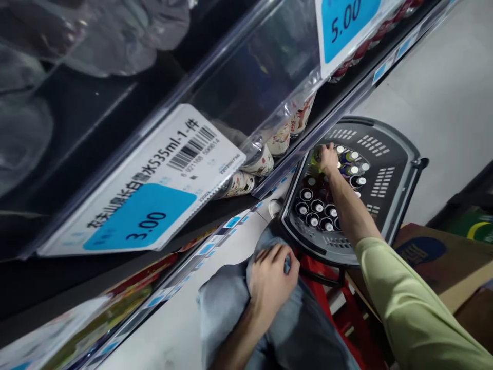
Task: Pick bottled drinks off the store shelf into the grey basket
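Note:
My right hand (328,158) reaches down into a grey plastic shopping basket (400,149) filled with upright drink bottles. Its fingers are closed at the top of a bottle with a greenish body (315,163), near the basket's far side; the grip is partly hidden. Around my right forearm stand dark bottles (317,206) with white caps, and others with yellow-green and purple tones (351,156). On my knee, in blue jeans, rests my left hand (272,273), its fingers loosely bent and a little apart, holding nothing.
A store shelf (215,67) with price tags (154,205) crosses the left, close to my head. Patterned bottles (279,141) stand on a lower shelf. Something red (323,293) is under the basket, and a cardboard box (447,257) is at the right.

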A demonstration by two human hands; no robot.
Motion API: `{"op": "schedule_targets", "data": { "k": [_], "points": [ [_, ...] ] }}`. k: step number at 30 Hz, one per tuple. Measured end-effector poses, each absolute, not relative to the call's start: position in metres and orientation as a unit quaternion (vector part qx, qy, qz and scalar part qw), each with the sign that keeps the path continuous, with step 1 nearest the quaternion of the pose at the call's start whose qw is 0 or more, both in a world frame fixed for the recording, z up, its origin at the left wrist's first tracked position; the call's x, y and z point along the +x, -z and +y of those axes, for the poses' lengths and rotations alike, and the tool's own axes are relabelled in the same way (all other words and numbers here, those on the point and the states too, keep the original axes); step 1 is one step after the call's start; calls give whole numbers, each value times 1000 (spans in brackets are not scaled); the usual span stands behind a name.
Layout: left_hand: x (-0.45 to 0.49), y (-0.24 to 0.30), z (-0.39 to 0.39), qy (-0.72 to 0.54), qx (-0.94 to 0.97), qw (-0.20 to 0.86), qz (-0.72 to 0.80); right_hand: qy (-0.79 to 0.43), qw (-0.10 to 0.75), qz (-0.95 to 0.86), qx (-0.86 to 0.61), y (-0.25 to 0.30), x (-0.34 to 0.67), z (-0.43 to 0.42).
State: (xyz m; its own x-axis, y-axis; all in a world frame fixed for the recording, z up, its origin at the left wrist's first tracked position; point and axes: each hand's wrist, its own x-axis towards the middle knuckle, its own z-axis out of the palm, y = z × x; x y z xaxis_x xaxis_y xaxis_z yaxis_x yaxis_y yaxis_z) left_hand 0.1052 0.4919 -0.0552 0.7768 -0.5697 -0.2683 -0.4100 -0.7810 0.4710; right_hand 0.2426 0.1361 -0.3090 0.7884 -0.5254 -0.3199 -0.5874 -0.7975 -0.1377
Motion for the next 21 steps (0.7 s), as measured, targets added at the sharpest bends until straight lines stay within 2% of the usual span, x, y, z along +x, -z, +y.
{"op": "schedule_targets", "data": {
  "k": [13,18,21],
  "points": [
    [111,48,484,281,926,151,-200,-77,245,298,-919,278,211,133],
    [111,46,483,281,930,160,-174,15,300,307,-903,245,200,159],
    [111,47,484,266,934,173,-163,18,364,288,-886,211,197,181]
  ]
}}
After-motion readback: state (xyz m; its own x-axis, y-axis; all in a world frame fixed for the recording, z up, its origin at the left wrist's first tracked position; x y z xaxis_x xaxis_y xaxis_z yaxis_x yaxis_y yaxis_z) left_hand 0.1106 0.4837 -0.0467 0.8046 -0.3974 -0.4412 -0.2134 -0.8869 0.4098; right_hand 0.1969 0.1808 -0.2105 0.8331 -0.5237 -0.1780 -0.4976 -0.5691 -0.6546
